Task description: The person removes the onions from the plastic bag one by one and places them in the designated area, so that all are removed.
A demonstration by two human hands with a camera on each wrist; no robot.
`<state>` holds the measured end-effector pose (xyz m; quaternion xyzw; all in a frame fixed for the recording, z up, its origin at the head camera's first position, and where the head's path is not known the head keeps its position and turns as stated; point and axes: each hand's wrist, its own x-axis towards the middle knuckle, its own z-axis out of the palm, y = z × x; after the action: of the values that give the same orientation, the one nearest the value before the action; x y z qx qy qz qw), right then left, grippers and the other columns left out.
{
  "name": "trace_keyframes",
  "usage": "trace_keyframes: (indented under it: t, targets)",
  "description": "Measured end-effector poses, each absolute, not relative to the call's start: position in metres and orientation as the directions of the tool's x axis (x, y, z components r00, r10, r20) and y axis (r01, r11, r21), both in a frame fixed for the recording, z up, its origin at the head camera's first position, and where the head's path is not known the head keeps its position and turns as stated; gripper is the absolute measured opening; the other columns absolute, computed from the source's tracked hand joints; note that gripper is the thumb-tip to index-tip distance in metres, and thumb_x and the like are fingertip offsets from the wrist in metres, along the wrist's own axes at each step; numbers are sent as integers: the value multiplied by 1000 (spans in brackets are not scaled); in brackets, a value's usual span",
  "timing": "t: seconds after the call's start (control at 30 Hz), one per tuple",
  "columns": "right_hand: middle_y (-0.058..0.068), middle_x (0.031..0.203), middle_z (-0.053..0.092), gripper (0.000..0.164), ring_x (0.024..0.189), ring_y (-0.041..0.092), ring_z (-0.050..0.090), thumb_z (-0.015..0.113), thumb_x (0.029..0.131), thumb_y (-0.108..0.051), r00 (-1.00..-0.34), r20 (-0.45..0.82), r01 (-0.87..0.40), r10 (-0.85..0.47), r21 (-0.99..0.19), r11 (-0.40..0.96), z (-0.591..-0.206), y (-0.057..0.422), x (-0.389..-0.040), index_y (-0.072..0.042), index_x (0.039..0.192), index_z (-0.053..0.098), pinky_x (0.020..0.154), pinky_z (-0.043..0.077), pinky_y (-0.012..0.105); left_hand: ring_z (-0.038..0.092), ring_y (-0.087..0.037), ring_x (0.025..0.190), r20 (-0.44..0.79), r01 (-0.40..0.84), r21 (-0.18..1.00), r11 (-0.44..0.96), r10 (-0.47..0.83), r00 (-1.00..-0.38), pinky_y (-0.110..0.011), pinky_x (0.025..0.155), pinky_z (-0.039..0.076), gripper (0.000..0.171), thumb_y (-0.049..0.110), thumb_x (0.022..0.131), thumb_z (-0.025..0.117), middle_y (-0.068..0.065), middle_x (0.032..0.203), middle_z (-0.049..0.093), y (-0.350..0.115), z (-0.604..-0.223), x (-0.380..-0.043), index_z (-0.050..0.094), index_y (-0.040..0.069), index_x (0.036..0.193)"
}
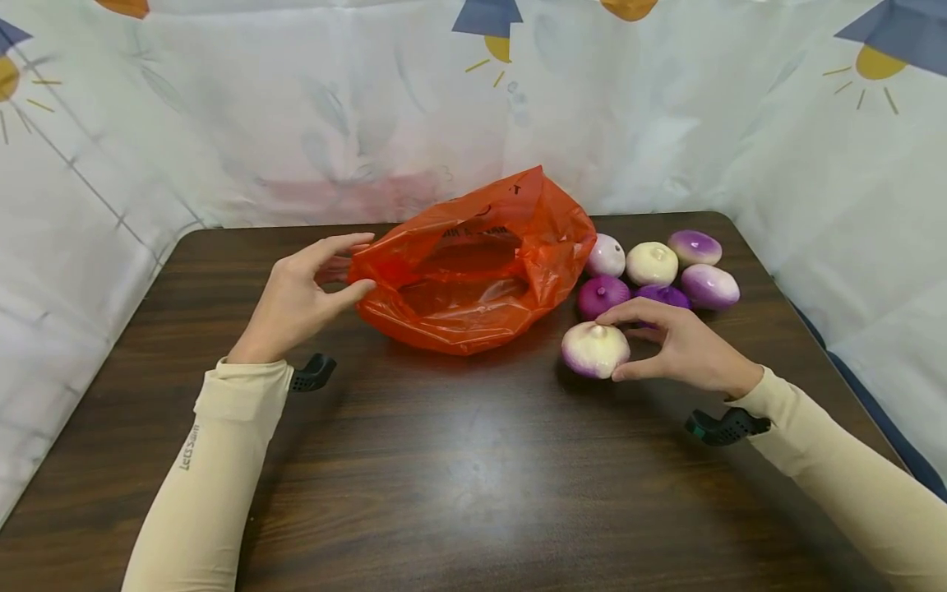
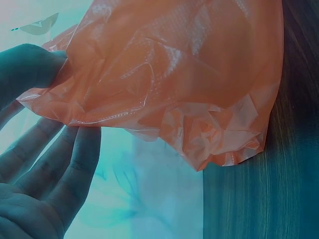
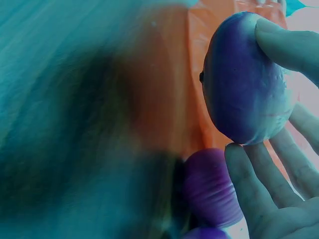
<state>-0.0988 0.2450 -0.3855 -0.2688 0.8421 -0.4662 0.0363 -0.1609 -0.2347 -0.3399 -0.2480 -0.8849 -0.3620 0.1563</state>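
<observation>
A red plastic bag [image 1: 473, 329] lies on its side with its mouth wide and facing forward. My left hand [image 1: 299, 284] pinches its left edge; in the left wrist view the thumb [image 2: 35, 67] is on one side of the film and the fingers come up to the other. My right hand [image 1: 676, 349] grips a white-and-purple onion [image 1: 594, 352] between thumb and fingertips, just right of the bag. Up close in the right wrist view, that onion [image 3: 244, 84] shows a purple side and a small dark tip.
Behind my right hand several more onions sit in a cluster, among them a magenta one [image 1: 601, 296], a pale one [image 1: 652, 264] and a purple-and-white one [image 1: 710, 286]. The dark wood table [image 1: 459, 460] backs onto a white patterned curtain [image 1: 296, 107].
</observation>
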Motion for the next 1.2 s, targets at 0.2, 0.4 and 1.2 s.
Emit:
trace_keyframes:
  t: [0.2, 0.4, 1.2]
  targets:
    - [1, 126, 69, 61, 115, -3, 61, 94, 73, -8, -849, 209, -455, -484, -755, 472, -398, 252, -98, -13, 127, 68, 103, 52, 10, 59, 20, 97, 457, 550, 567, 613, 321, -829, 1, 90, 49, 63, 10, 88, 83, -6, 133, 71, -235, -341, -161, 62, 29, 144]
    - [2, 126, 69, 59, 114, -4, 59, 94, 73, -12, -862, 227, -463, -453, -717, 521, -406, 256, -96, -16, 126, 69, 99, 52, 8, 61, 17, 96, 451, 542, 583, 605, 315, -835, 0, 91, 49, 62, 10, 88, 82, -6, 133, 71, -235, -340, -161, 62, 29, 144]
    - [-3, 121, 72, 62, 102, -6, 57, 98, 68, -18, -900, 295, -437, -322, -599, 672, -406, 272, -85, -19, 124, 71, 84, 53, 5, 60, 19, 95, 456, 535, 582, 612, 300, -838, 1, 90, 49, 62, 11, 88, 83, -6, 133, 71, -238, -342, -162, 62, 28, 144]
